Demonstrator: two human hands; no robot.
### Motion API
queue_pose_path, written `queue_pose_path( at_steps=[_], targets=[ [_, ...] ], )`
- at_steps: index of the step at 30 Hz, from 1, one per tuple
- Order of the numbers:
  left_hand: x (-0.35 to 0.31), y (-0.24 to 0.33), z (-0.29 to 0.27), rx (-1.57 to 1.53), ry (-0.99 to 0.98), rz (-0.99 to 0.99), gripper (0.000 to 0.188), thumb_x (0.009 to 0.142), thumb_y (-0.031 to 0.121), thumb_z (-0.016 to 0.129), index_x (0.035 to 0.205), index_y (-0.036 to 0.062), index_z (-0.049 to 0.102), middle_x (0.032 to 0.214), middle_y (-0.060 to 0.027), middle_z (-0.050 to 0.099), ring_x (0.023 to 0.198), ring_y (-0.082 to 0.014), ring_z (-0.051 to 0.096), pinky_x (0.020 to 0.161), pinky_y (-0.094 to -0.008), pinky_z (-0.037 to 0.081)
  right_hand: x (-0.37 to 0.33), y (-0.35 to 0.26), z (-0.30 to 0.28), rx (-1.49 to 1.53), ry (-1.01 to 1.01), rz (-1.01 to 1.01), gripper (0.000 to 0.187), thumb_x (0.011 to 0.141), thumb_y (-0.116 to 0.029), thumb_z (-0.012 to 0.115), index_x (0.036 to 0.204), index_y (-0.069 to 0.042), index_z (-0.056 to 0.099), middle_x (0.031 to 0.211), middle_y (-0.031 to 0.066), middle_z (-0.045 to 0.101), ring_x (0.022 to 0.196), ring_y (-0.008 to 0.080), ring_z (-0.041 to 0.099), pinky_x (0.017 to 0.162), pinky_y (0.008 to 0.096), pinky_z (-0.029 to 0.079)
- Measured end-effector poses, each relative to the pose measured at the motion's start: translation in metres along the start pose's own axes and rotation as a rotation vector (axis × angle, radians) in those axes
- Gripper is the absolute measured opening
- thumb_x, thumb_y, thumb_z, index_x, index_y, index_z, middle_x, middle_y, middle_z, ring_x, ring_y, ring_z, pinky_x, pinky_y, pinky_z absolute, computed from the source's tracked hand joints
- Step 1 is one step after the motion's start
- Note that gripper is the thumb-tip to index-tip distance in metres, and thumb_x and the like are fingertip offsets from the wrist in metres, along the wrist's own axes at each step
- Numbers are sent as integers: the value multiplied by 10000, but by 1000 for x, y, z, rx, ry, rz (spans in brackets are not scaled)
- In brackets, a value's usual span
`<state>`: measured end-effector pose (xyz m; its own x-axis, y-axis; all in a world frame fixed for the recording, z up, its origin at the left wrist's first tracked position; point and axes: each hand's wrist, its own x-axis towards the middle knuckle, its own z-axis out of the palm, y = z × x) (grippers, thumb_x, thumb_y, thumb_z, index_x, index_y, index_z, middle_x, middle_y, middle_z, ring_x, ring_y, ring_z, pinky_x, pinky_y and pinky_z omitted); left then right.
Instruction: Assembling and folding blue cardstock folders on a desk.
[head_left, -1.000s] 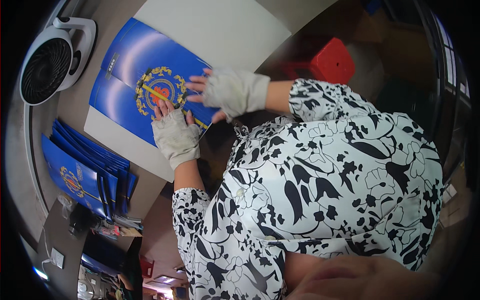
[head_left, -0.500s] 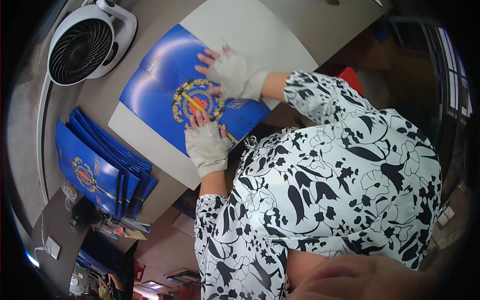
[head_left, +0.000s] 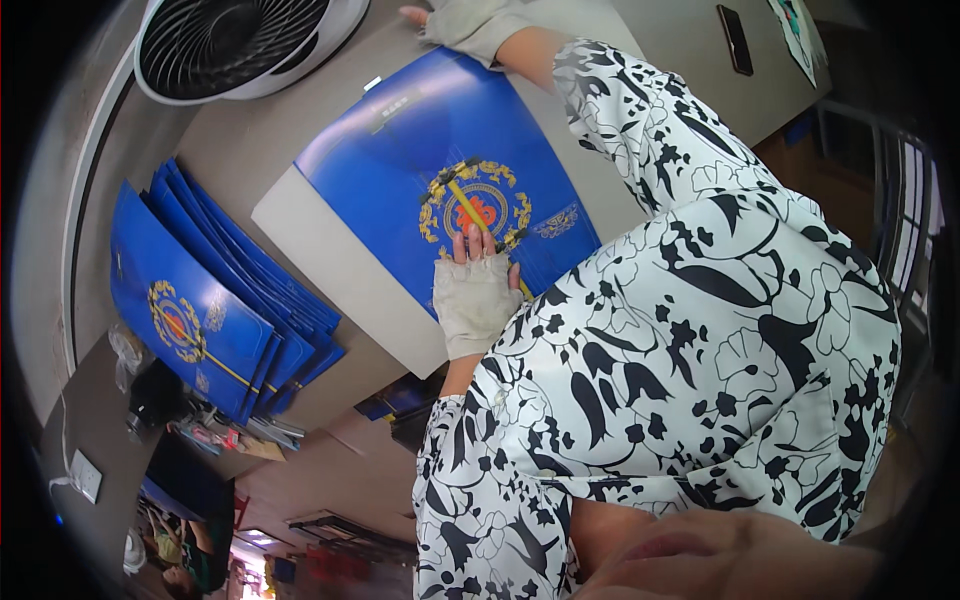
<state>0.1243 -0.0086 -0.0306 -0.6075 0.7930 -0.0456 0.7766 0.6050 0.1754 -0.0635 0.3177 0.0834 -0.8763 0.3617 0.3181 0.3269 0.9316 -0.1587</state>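
Your left hand (head_left: 472, 303) lay flat on blue card (head_left: 385, 190), six o'clock; right hand (head_left: 478, 27), twelve o'clock: couldn't tell grip. Looked light, slick; eight o'clock edge suited holding.

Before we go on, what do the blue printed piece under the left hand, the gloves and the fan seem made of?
Blue printed piece: probably glossy coated paper or card; pale sheen near its far edge.
Gloves: matte, off-white cloth, judging by soft wrinkles; fibre unclear.
Fan: likely plastic, with a smooth white casing and dark ribbed grille.
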Motion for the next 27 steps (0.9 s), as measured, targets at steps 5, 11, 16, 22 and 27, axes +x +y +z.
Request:
queue_pose_path(
  at_steps=[5, 11, 16, 22, 27],
  targets=[
    [18, 2, -29, 20, 12, 19, 655, 939, 411, 632, 1455, 14, 563, 1584, -220, 472, 1476, -389, 436, 1152, -558, 329, 4, 9, 25, -96, 238, -95, 785, 989, -541, 519, 1574, -36, 382, 1616, 271, 380, 1513, 405, 354, 1228, 610, 246],
    [11, -43, -14, 17, 27, -83, 665, 937, 416, 640, 1458, 11, 556, 1600, -211, 453, 1496, -390, 402, 1191, -565, 296, -90, -41, 54, -21, -216, -362, 796, 986, -570, 504, 1568, -37, 400, 1625, 261, 373, 1517, 389, 357, 1224, 605, 264],
    [27, -67, -14, 40, 13, -79, 640, 946, 422, 628, 1437, 14, 580, 1576, -184, 495, 1478, -372, 435, 1189, -547, 307, -199, -15, 81, 191, -80, -315, 712, 959, -508, 599, 1516, -77, 496, 1593, 217, 439, 1500, 378, 388, 1209, 575, 295],
    [20, -84, -14, 110, 2, -129, 627, 954, 428, 622, 1436, 29, 587, 1554, -170, 526, 1466, -362, 456, 1170, -513, 343, -276, -2, 78, 178, -239, -172, 688, 959, -449, 626, 1515, -67, 493, 1626, 217, 398, 1512, 371, 372, 1230, 581, 246],
    [22, -85, -13, 163, -19, -133, 631, 953, 421, 625, 1448, 32, 576, 1559, -146, 528, 1470, -357, 450, 1170, -522, 345, -300, 14, 102, 496, -41, 249, 654, 984, -407, 583, 1518, -40, 490, 1601, 233, 427, 1489, 368, 413, 1211, 590, 283]
  ],
)
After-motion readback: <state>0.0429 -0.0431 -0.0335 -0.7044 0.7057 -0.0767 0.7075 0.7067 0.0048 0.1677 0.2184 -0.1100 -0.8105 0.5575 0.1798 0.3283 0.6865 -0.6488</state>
